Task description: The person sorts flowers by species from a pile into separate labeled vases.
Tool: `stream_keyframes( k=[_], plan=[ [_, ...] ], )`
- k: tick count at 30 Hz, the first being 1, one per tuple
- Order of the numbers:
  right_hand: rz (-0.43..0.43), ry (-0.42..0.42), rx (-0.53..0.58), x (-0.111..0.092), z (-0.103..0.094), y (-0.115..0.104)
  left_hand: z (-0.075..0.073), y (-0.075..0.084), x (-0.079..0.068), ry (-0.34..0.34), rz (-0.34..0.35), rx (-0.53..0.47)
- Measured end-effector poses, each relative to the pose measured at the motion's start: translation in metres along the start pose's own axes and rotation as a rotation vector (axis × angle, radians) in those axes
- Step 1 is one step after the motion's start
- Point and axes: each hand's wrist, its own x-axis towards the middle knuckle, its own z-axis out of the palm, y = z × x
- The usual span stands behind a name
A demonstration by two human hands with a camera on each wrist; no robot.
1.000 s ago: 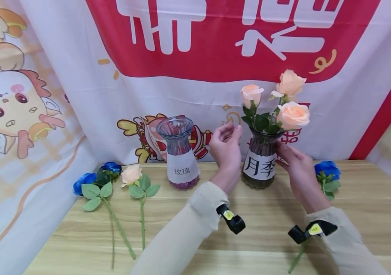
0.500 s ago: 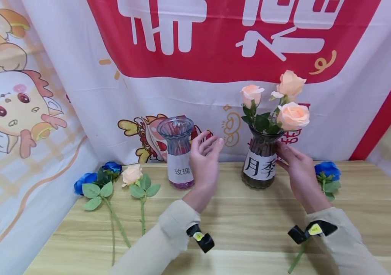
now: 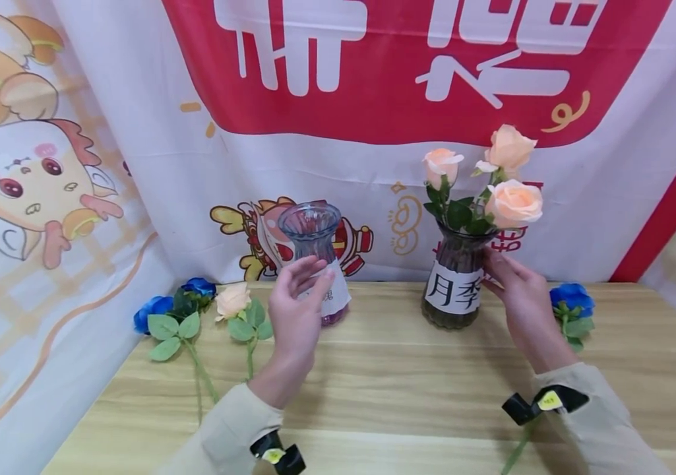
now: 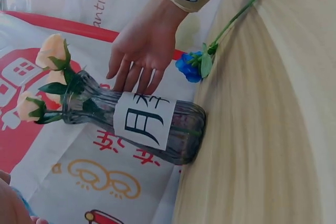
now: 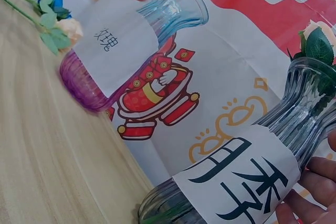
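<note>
My left hand (image 3: pixel 295 320) hovers in front of a blue-to-purple glass vase (image 3: pixel 338 315), overlapping its label in the head view. Its fingers are relaxed and hold nothing. From the right wrist view, those fingertips pass close to the vase's neck. To the right stands a dark glass vase (image 3: pixel 449 321) with a large two-character label and several peach roses (image 3: pixel 512 202) in it. My right hand (image 3: pixel 524 303) rests against that vase's right side. The left wrist view shows its fingers (image 4: pixel 135 76) extended along the glass, partly hidden behind the label.
Two blue roses (image 3: pixel 153 314) and one peach rose (image 3: pixel 233 301) lie on the wooden table (image 3: pixel 397 396) at left. A single blue rose (image 3: pixel 572 300) lies at right, its stem partly under my right forearm. A printed cloth (image 3: pixel 367 171) hangs close behind both vases.
My left hand has moved left, from beside the dark vase to the front of the blue-purple vase. The right hand stays at the dark vase; the head view has shifted slightly.
</note>
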Motion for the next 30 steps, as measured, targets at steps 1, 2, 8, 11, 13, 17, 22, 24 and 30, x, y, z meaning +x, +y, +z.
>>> stream_keyframes(
  k=[1,2,8,11,13,17,22,24,30],
  plan=[
    [-0.002,0.001,0.001,0.000,-0.001,0.001,-0.006,0.000,0.000,0.007,0.002,0.015],
    [-0.007,-0.001,0.002,0.000,-0.002,0.001,-0.011,0.000,-0.001,0.014,0.005,0.028],
    [-0.009,-0.013,0.010,0.000,-0.002,0.003,-0.046,0.000,-0.006,0.049,-0.021,0.087],
    [-0.013,-0.013,0.012,0.001,-0.001,0.003,-0.062,0.000,-0.008,0.074,-0.042,0.126],
    [-0.017,-0.012,0.013,0.001,-0.001,0.003,-0.072,-0.001,-0.010,0.093,-0.049,0.154],
    [-0.019,-0.010,0.011,0.000,-0.001,0.002,-0.090,-0.006,-0.011,0.136,-0.082,0.177],
    [-0.027,-0.013,0.016,0.000,-0.002,0.002,-0.115,-0.018,-0.012,0.189,-0.178,0.158],
    [-0.027,-0.015,0.017,0.000,-0.002,0.003,-0.125,-0.023,-0.011,0.217,-0.213,0.168],
    [-0.017,-0.017,0.011,0.000,-0.002,0.002,-0.148,-0.035,-0.012,0.261,-0.275,0.232]
  ],
)
